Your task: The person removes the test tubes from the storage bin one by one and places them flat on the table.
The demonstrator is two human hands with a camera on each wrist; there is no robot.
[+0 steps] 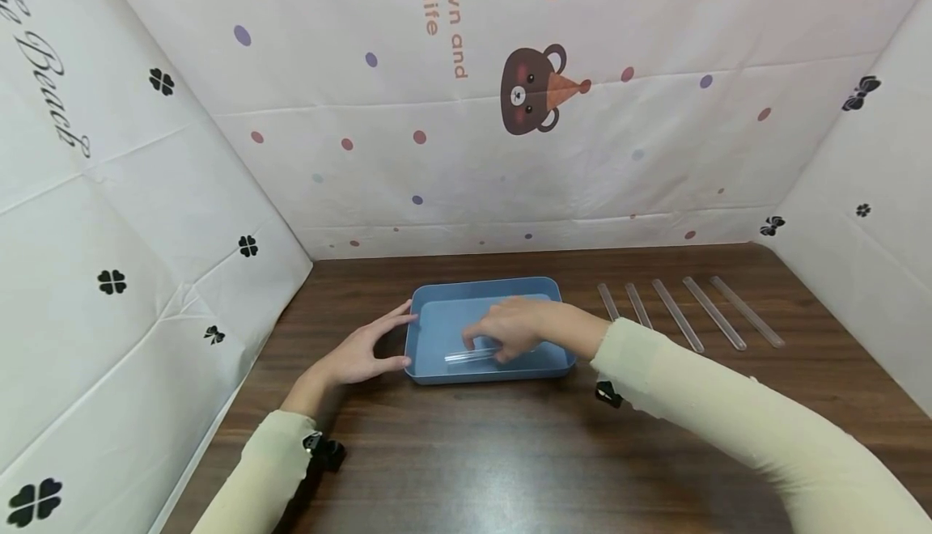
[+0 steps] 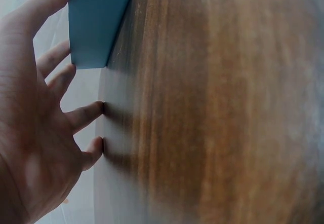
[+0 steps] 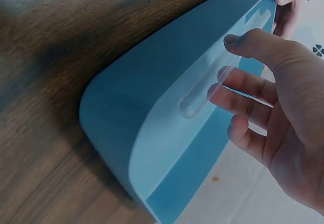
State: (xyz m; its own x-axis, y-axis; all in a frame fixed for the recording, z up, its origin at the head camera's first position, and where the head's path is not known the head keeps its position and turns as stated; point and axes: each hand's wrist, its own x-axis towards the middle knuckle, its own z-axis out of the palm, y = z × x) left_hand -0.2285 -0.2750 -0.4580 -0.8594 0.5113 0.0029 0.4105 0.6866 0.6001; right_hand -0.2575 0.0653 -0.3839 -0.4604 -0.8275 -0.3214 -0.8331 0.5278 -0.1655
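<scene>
A shallow blue tray [image 1: 437,315] sits on the wooden table. Inside it, near the front wall, lies a clear round-ended test tube [image 3: 197,95]. My right hand [image 1: 513,325] reaches down into the tray, thumb on one side of the tube and curled fingertips on the other; part of the tube is hidden beneath the hand in the head view. At the tray's left end, my left hand [image 1: 358,353] spreads its fingers, thumb and some fingertips touching the outer wall. In the left wrist view two fingertips [image 2: 96,107] rest lower, near the table surface.
To the right of the tray, several clear test tubes [image 1: 679,315] lie slanted in a spaced row, some partly behind the right forearm. The brown table [image 1: 466,453] extends toward me. Printed white cloth [image 1: 466,186] stands along the back and both sides.
</scene>
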